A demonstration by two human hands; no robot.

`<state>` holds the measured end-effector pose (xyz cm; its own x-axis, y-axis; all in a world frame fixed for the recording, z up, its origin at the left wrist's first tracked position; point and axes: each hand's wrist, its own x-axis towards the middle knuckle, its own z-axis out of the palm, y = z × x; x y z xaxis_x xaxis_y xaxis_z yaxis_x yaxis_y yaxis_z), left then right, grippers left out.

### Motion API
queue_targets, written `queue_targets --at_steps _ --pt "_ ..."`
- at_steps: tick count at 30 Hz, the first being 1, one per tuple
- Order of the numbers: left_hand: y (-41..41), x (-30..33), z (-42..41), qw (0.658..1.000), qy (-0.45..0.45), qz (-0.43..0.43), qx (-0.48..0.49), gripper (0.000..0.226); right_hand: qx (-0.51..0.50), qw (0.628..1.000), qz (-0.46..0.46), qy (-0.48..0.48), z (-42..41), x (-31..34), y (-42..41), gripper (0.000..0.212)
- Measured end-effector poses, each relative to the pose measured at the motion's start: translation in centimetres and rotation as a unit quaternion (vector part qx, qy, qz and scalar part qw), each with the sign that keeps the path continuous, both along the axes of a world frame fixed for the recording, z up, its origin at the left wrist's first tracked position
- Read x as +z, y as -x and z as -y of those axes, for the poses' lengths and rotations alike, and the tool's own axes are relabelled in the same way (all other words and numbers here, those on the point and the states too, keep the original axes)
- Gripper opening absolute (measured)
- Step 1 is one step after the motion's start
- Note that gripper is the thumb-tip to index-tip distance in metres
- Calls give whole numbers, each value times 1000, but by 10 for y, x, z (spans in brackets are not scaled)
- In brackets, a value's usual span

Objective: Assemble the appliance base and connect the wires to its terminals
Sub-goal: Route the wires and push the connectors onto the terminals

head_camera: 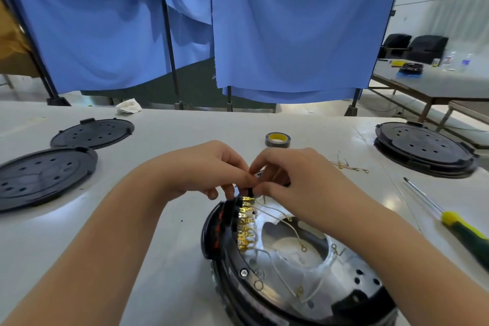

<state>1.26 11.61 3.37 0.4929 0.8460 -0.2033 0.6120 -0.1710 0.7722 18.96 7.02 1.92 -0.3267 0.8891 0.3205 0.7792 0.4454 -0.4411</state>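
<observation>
The round black appliance base (267, 296) lies open side up near the table's front, showing a silver inner plate. A row of gold terminals (244, 225) runs along its left rim, with thin white wires (277, 213) ending in ring lugs trailing across the plate. My left hand (209, 169) and my right hand (288, 174) meet just above the top end of the terminal row. Both pinch a small black connector piece (248, 190) there. The fingers hide most of that piece.
Two black round covers (92, 133) (42, 177) lie at the left, another black base (423, 148) at the far right. A tape roll (277, 139) stands behind my hands. Loose gold-tipped wires (346, 164) and a green-yellow screwdriver (460, 227) lie at the right.
</observation>
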Motion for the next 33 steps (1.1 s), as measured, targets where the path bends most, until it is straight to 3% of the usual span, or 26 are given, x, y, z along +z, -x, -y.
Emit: queue_targets --at_steps 6,13,25,33 --pt "4 -3 -5 999 3 -50 13 13 -23 999 -15 35 -3 -8 -4 8" --pt "17 -11 -13 987 -1 -161 24 28 -51 995 -1 86 -3 -15 -1 2" --pt "17 -11 -11 978 48 -205 1 44 -19 986 -26 161 -4 -23 3 6" --pt "15 -12 -12 978 46 -203 -6 43 -29 988 -27 151 -6 -29 5 3"
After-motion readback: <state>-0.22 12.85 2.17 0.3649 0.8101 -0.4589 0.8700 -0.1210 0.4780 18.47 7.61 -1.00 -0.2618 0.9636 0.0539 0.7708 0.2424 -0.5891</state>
